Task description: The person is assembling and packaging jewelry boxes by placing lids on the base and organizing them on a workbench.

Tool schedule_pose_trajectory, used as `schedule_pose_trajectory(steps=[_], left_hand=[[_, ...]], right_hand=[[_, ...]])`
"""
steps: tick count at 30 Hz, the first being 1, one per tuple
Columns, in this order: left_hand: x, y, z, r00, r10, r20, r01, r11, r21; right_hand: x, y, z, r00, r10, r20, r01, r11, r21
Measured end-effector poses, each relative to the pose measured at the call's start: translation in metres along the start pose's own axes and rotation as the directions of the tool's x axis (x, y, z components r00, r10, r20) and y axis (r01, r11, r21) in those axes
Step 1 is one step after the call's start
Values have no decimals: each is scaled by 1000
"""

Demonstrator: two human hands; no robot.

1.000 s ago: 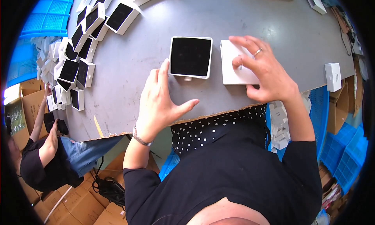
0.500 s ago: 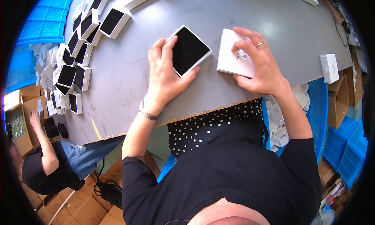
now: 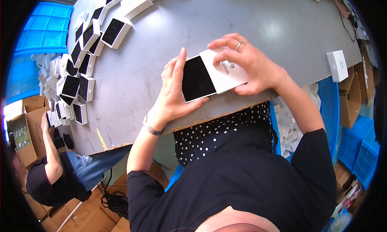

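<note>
The left hand [image 3: 171,97] gripped the box [image 3: 198,79], the right hand [image 3: 256,68] the lid [image 3: 224,77]; capping seemed the step, calling next for squared edges.

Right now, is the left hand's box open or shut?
Open: the box shows its black inside; right hand holds the white lid at the box's edge.

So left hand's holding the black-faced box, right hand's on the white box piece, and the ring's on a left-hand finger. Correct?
Not quite: the ring is on a finger of the right hand, as the head view shows. The left hand holds the black-faced box, and the right is on the white box piece.
</note>
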State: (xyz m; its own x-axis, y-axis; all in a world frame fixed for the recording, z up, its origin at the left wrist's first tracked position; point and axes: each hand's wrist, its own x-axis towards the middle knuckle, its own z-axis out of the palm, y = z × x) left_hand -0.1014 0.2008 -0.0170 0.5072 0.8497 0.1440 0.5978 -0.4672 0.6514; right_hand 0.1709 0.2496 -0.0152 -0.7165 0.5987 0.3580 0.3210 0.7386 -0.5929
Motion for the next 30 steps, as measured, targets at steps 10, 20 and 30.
schedule_pose_trajectory(steps=[10, 20, 30], left_hand=[[48, -18, -13, 983, -62, -170, 54, 997, -52], [24, -153, -97, 843, -89, -530, 389, 780, 489], [24, -81, -39, 895, -13, -447, 170, 934, 315]], right_hand=[[6, -8, -10, 966, 249, -68, -249, 828, -502], [-106, 16, -131, 682, 519, -515, -698, 254, -669], [260, 138, -26, 871, 384, -307, -479, 524, -704]])
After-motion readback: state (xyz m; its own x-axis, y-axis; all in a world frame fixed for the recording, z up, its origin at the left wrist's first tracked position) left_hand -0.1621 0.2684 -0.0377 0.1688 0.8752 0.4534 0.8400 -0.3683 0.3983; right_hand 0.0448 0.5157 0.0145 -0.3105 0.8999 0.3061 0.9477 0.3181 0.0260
